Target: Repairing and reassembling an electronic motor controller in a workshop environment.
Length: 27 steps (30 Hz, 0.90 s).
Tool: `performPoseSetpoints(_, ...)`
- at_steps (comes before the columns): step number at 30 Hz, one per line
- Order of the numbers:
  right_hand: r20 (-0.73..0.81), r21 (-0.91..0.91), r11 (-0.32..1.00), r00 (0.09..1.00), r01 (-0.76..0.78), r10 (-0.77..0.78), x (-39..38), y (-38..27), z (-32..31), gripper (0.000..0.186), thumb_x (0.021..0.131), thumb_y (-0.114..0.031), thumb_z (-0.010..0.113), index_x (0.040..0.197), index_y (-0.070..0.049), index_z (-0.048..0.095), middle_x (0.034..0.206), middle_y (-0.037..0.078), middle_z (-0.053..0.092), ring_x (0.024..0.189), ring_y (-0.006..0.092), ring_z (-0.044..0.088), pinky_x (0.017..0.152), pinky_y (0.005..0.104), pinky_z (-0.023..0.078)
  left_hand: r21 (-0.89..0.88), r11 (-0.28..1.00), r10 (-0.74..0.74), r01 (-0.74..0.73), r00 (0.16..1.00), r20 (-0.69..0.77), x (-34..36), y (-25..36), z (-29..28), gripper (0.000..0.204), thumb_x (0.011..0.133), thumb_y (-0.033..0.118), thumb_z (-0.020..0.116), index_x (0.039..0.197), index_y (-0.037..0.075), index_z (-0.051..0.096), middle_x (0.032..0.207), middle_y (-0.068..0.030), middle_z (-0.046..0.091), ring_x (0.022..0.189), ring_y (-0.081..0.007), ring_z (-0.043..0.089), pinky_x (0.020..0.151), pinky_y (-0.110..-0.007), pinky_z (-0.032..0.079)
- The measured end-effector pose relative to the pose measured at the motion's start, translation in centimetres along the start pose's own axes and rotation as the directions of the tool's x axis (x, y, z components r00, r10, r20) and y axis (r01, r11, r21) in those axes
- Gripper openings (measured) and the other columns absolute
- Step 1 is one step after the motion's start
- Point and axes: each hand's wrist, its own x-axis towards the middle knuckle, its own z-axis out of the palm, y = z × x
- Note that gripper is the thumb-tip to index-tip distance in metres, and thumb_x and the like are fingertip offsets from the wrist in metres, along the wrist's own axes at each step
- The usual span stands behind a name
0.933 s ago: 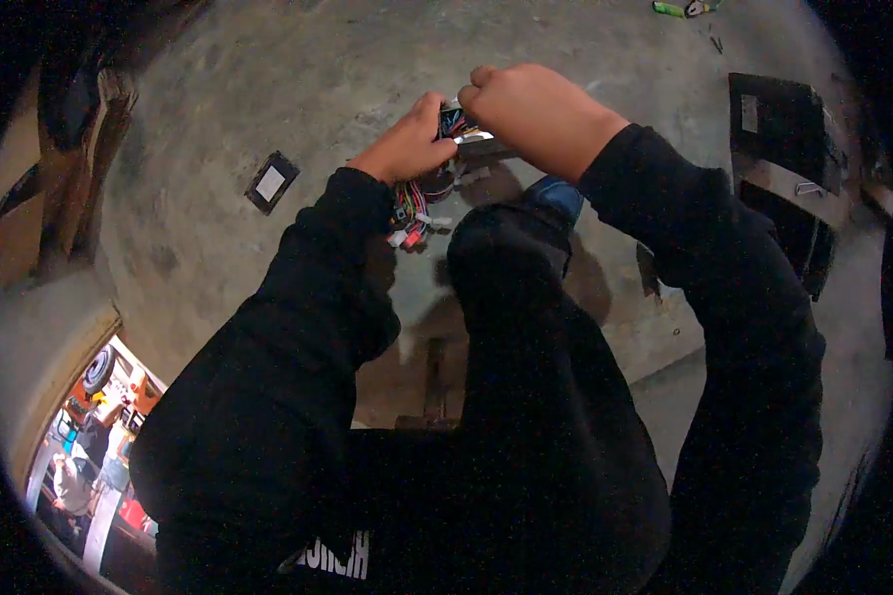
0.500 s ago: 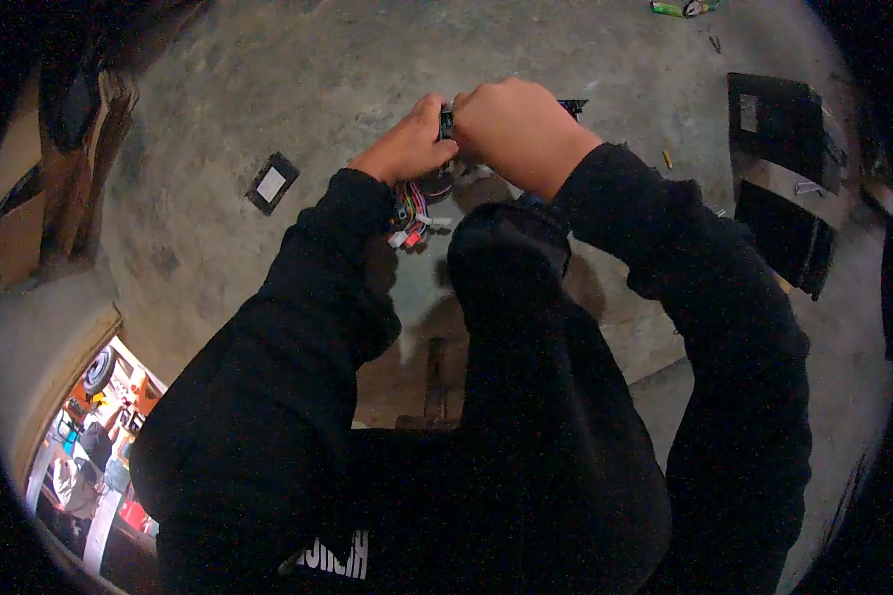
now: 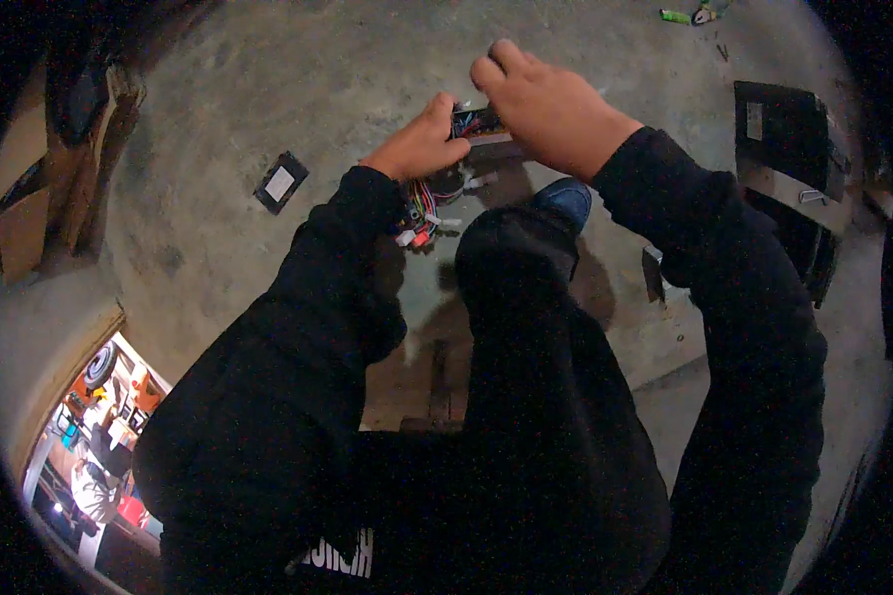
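My left hand (image 3: 422, 149) is closed on the left end of an electronic unit (image 3: 478, 123), a metal housing with its inner wiring showing. A bundle of coloured wires (image 3: 425, 213) with white and red connectors hangs below it onto the floor. My right hand (image 3: 551, 109) is raised just over the unit's right part, fingers curled; whatever they hold is hidden. My blue shoe (image 3: 566, 201) is just below that hand. A small black plate (image 3: 280, 181) with a white label lies to the left on the concrete floor (image 3: 327, 69).
Cardboard sheets (image 3: 79, 198) lean at the left. Black panels (image 3: 794, 129) lie at the right, pliers (image 3: 702, 15) and a green item (image 3: 675, 16) at the top right. Through an opening at lower left, a person (image 3: 94, 496) is among clutter and a tyre (image 3: 101, 367).
My right hand dipped over the unit half a second ago and is now higher, uncovering more of the inner wires and my shoe. My left hand stays on the unit.
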Motion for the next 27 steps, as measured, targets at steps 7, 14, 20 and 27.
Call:
performPoseSetpoints(7, 0.262, 0.018, 0.988, 0.953, 0.155, -0.154, 0.8, -0.3, -2.3, 0.027, 0.076, -0.006, 0.066, 0.101, -0.005, 0.058, 0.093, 0.013, 0.063, 0.090, 0.0338, 0.066, 0.074, 0.0423, 0.054, -0.003, 0.999, 0.036, -0.036, 0.999, -0.008, 0.3, -0.5, 0.5, 0.051, 0.082, 0.022, 0.062, 0.117, -0.005, 0.038, 0.115, -0.0323, 0.052, 0.114, -0.0423, 0.053, 0.099, -0.042, 0.041)
performPoseSetpoints(14, 0.288, 0.009, 0.986, 0.943, 0.169, -0.164, 1.1, -0.2, -2.5, 0.018, 0.075, -0.005, 0.066, 0.093, -0.005, 0.063, 0.086, 0.013, 0.067, 0.086, 0.0342, 0.067, 0.071, 0.0432, 0.055, 0.032, 0.999, -0.011, 0.011, 1.000, 0.003, 0.4, -0.6, 0.5, 0.053, 0.082, 0.022, 0.062, 0.120, -0.005, 0.037, 0.119, -0.0327, 0.052, 0.118, -0.0427, 0.052, 0.099, -0.043, 0.041)
performPoseSetpoints(20, 0.278, 0.040, 0.985, 0.945, 0.167, -0.171, 1.0, -1.0, -2.8, 0.012, 0.074, -0.007, 0.067, 0.086, -0.006, 0.066, 0.081, 0.014, 0.068, 0.081, 0.0350, 0.068, 0.070, 0.0427, 0.055, 0.076, 0.995, 0.061, -0.064, 0.997, 0.040, 1.1, -2.4, 1.2, 0.055, 0.082, 0.020, 0.064, 0.121, -0.005, 0.036, 0.120, -0.0325, 0.052, 0.118, -0.0424, 0.052, 0.100, -0.043, 0.041)
performPoseSetpoints(27, 0.246, 0.069, 0.989, 0.959, 0.128, -0.142, 1.2, -1.7, -2.3, 0.007, 0.075, -0.010, 0.066, 0.080, -0.006, 0.068, 0.078, 0.014, 0.068, 0.077, 0.0352, 0.068, 0.067, 0.0423, 0.055, 0.026, 1.000, 0.005, -0.006, 0.999, 0.036, 1.2, -3.6, 1.9, 0.061, 0.083, 0.022, 0.065, 0.127, -0.007, 0.036, 0.126, -0.0325, 0.049, 0.122, -0.0424, 0.050, 0.102, -0.041, 0.041)
